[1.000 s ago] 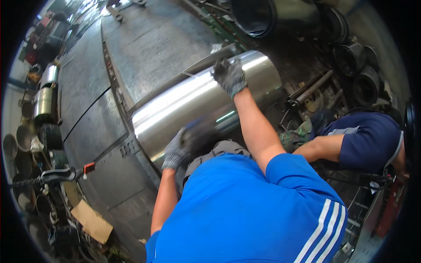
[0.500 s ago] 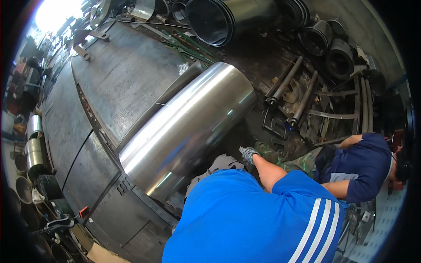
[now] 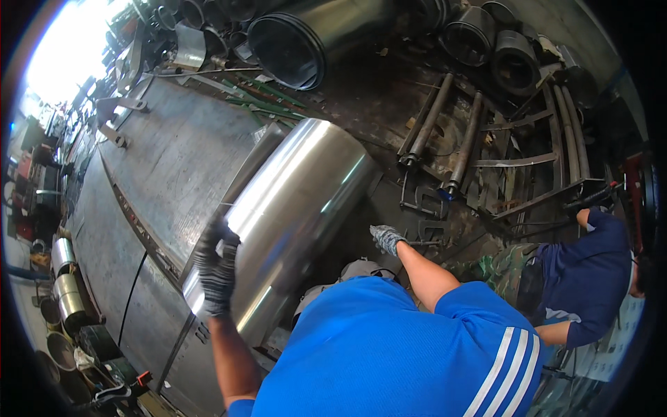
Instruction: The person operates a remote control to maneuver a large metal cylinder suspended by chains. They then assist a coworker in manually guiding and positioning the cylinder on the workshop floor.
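Note:
A large shiny sheet-metal cylinder [image 3: 299, 187] lies at a slant on the dark metal plates, with a faint line across its upper side. My left hand [image 3: 217, 267], in a dark striped work glove, is over the cylinder's near left part. Its fingers look loosely bent, with a gap beside the thumb; whether they touch the metal is hard to tell. My right hand [image 3: 386, 240], in a grey patterned glove, hangs off the cylinder's right side, fingers stretched out and holding nothing I can see.
A co-worker in a dark blue shirt [image 3: 587, 278] and camouflage trousers is close on my right. Beyond are a metal frame with rollers [image 3: 462, 142] and big dark drums [image 3: 286, 52]. Green strips [image 3: 260, 97] lie past the plates [image 3: 174, 139]. Cans and tins [image 3: 68, 295] line the left.
My left hand has come into view over the cylinder. My right hand has shifted slightly left, its fingers now straighter. The view has turned, and the co-worker appears lower and farther right.

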